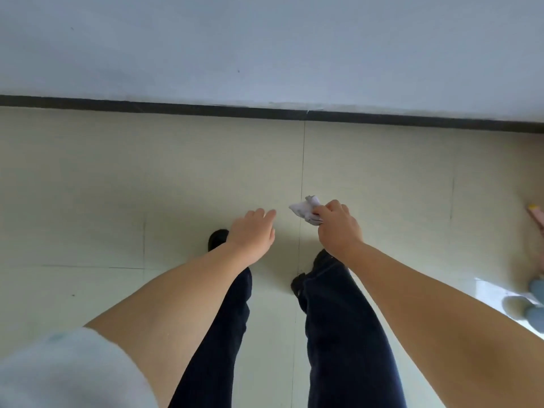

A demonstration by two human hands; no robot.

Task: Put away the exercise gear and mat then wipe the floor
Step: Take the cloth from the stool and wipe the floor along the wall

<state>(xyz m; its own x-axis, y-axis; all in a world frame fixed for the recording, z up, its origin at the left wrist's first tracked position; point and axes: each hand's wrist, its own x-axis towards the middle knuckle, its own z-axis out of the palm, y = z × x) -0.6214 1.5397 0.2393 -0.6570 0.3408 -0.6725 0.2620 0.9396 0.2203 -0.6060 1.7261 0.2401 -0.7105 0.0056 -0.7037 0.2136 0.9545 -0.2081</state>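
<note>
L hand (254,231) loose, empty; R hand (338,225) grips crumpled white cloth (304,209).

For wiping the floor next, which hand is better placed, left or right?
Probably the right. The right hand already grips the crumpled white cloth above the pale floor tiles ahead of the feet. The left hand is open, fingers relaxed, and holds nothing.

The pale tiled floor (176,178) bears two dark shoes (217,238) and, at its right edge, blurred bluish objects (527,304).
</note>
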